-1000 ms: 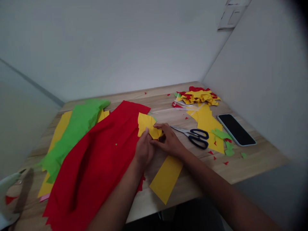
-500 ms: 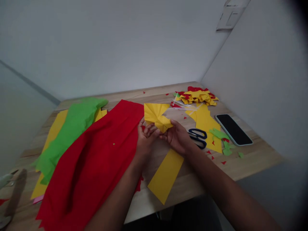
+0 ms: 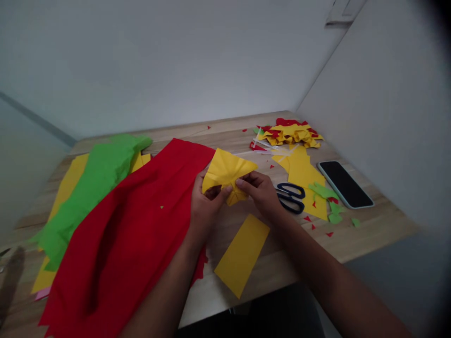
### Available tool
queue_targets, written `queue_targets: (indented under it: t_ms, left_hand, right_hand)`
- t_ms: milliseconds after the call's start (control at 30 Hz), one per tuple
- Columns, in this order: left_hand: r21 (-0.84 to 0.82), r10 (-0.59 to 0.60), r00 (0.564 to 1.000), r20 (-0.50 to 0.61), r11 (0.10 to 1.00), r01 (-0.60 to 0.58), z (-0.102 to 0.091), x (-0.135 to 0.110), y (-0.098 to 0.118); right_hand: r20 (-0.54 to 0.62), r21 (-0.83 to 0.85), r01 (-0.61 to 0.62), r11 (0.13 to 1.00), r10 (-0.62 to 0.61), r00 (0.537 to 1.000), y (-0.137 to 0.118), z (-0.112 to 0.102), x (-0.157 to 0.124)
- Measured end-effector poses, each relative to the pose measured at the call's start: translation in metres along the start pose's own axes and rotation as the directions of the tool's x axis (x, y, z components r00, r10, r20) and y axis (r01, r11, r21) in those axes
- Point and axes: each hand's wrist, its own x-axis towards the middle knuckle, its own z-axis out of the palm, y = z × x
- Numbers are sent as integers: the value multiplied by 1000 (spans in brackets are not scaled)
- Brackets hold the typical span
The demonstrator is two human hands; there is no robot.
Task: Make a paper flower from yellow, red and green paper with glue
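Note:
A creased piece of yellow paper (image 3: 229,168) is held up over the table between both my hands. My left hand (image 3: 207,202) grips its left side, thumb pressed on the front near the middle. On the other side my right hand (image 3: 260,190) pinches it, thumb against the central folds. The fingers behind the paper are partly hidden. Below the hands lies a flat yellow paper strip (image 3: 242,257). Dark-handled scissors (image 3: 291,198) rest just right of my right hand, their blades hidden. Red crepe-like paper (image 3: 141,230) spreads beside and under my left forearm.
Crumpled green paper (image 3: 100,173) lies on yellow sheets (image 3: 66,188) at the left. Right of the scissors are yellow pieces (image 3: 299,166), green scraps (image 3: 334,212) and a phone (image 3: 345,184). Yellow and red crumpled pieces (image 3: 292,134) are heaped behind, near clear strips (image 3: 273,149).
The yellow paper has been turned and tilted in my hands, its folded face now toward me. Both thumbs have come onto its front. The view has shifted slightly.

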Motion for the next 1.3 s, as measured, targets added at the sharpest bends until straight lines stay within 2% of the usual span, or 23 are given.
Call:
queue_targets:
  t_ms: [267, 400, 533, 633, 733, 833, 933, 1167, 1300]
  left_hand:
    - [-81, -63, 997, 38, 995, 66, -2, 1, -4]
    - [39, -15, 1000, -12, 999, 15, -5, 0, -7]
    - [103, 26, 1000, 3, 994, -26, -6, 1, -7]
    - [25, 10, 1000, 4, 1000, -10, -7, 4, -9]
    - [-74, 54, 997, -51, 996, -58, -11, 8, -13]
    - [-79, 111, 987, -114, 990, -120, -14, 11, -15]
    - [-52, 129, 983, -128, 989, -136, -14, 10, -15]
    - [58, 160, 985, -67, 986, -157, -9, 6, -11]
    - [69, 24, 998, 50, 997, -27, -8, 8, -12]
  right_hand:
    - [-23, 97, -37, 995, 39, 999, -1, 3, 0]
    - [-35, 109, -41, 993, 45, 998, -1, 3, 0]
    - [61, 88, -54, 995, 48, 997, 4, 3, 0]
    - [112, 77, -52, 996, 43, 993, 7, 2, 0]
    - [107, 36, -59, 998, 55, 993, 8, 2, 0]
    - [110, 11, -58, 998, 57, 992, 8, 2, 0]
    - [117, -11, -57, 998, 58, 991, 8, 2, 1]
    - [116, -66, -12, 998, 20, 993, 11, 1, 1]
    - [158, -36, -23, 999, 28, 987, 6, 2, 0]
